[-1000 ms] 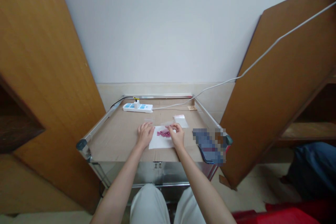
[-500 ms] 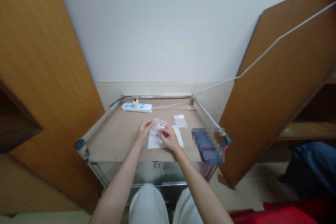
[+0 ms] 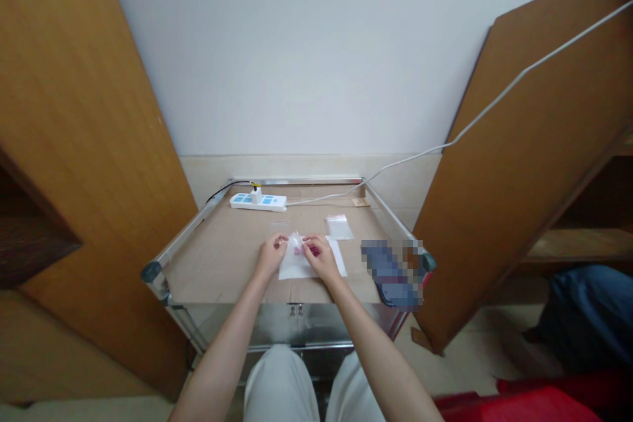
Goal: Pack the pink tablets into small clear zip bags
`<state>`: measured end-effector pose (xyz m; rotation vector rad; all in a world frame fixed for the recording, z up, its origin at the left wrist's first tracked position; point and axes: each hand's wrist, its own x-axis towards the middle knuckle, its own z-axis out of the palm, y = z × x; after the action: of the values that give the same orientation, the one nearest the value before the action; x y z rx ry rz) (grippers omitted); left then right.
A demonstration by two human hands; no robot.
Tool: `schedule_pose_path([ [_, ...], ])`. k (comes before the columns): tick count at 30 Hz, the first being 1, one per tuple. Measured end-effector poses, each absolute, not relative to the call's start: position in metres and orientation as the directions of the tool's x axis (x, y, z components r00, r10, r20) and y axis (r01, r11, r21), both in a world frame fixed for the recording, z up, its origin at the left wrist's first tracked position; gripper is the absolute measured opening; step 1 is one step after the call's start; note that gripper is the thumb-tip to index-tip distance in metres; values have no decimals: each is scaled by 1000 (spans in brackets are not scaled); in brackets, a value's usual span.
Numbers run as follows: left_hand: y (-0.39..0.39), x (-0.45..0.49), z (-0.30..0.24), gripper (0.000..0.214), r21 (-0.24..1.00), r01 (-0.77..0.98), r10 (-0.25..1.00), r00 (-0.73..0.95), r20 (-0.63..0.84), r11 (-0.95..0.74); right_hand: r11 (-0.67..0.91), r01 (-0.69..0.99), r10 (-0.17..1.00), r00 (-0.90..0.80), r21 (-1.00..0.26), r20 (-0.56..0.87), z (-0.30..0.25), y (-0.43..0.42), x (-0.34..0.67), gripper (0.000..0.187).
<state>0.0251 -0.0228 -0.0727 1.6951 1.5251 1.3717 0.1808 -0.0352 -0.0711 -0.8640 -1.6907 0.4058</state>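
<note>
Left hand: I am watching the left hand [image 3: 271, 256] pinching the left edge of a small clear bag [image 3: 296, 242], its fingers closed on the plastic.
Right hand: the right hand [image 3: 321, 258] is gripping the bag's right side, thumb and fingertips closed on it.
Bag: it is hanging between the two hands, just above a white sheet [image 3: 295, 269] lying at the near middle of the surface.
Pink pieces: I am seeing pink pieces [image 3: 299, 250] at the bag's lower part; whether all of them are sitting inside it, I cannot tell.
Surface: the hands are working over a cardboard-lined cart top [image 3: 222, 264] with a metal rim [image 3: 184, 235] running round it.
Far edge: a white power strip [image 3: 258, 202] is lying at the far left, with a white cable [image 3: 494, 104] climbing off to the right.
Spare bags: a flat pile of clear bags [image 3: 339, 227] is resting just beyond the sheet, to the right.
Right edge: something dark under a blurred patch [image 3: 393, 273] is lying at the near right corner.
Room: a pale wall [image 3: 306, 53] is standing behind the cart, with wooden panels leaning at the left [image 3: 74, 112] and right [image 3: 534, 165].
</note>
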Motion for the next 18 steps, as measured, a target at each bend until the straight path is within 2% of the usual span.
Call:
schedule_pose_path([
  [4,-26,26,-80,33,828,461,878,-185,441,-319,684,336,713,-117,-648,692,-75,-33,180,10],
  [9,-28,25,-82,9,749,477,854,7,521,-460,694,355,708,-177,-627,684,-78,-32,179,8],
  [12,-29,25,-80,5,716,510,851,65,521,-477,697,374,706,-205,-612,678,-79,-32,178,7],
  [18,-32,28,-78,10,675,553,835,73,545,-489,695,383,710,-231,-609,665,-77,-35,177,7],
])
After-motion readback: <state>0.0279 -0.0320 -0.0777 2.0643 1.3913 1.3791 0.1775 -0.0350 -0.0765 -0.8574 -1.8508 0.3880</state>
